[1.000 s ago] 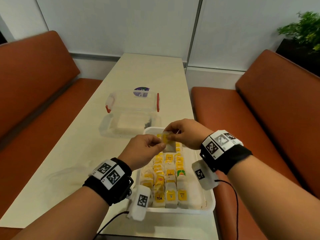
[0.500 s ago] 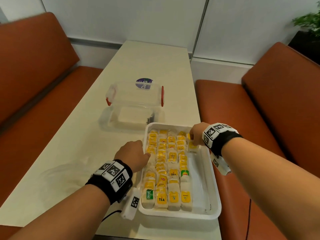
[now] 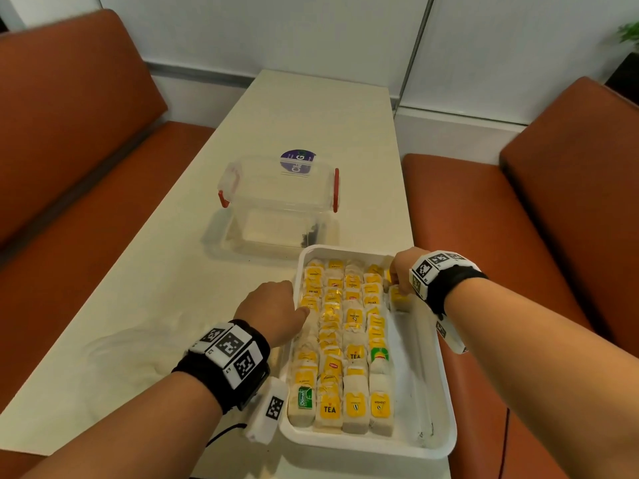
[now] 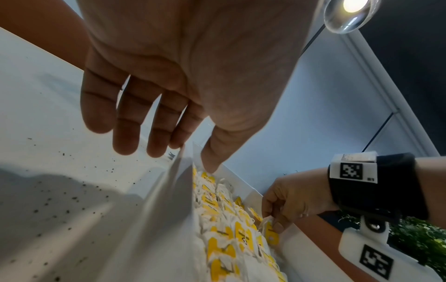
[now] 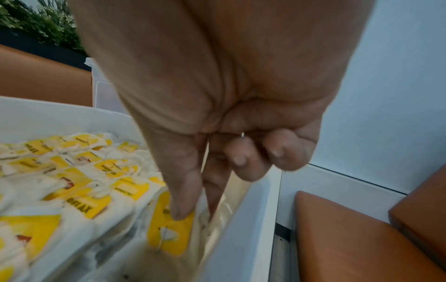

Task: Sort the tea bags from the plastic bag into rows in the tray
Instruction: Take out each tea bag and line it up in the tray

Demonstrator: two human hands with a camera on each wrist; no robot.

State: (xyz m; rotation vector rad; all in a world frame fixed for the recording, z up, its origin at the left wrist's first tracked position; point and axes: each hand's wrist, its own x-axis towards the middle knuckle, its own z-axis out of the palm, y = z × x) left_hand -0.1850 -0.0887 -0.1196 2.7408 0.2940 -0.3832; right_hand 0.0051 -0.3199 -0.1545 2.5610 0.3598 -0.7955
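A white tray [image 3: 446,402] at the table's near right holds several rows of tea bags [image 3: 354,344] with mostly yellow tags. My right hand [image 3: 397,286] is low at the tray's far right. Its thumb and forefinger pinch a yellow-tagged tea bag [image 5: 169,229] that stands against the right wall, beside the rightmost full row. My left hand [image 3: 292,300] hangs over the tray's left rim with fingers relaxed and holding nothing. The thumb [image 4: 212,164] touches a tea bag in the leftmost row. A clear plastic bag [image 3: 138,357] lies flat on the table, left of the tray.
A clear plastic box [image 3: 280,198] with red latches stands just beyond the tray, on what looks like its lid [image 3: 221,240]. Brown crumbs speckle the table [image 4: 60,209] by the left hand. Orange bench seats [image 3: 484,219] run along both sides of the table.
A second ago both hands held one tea bag above the tray. The right hand has since lowered it to the tray's far right, and the left hand dropped to the left rim.
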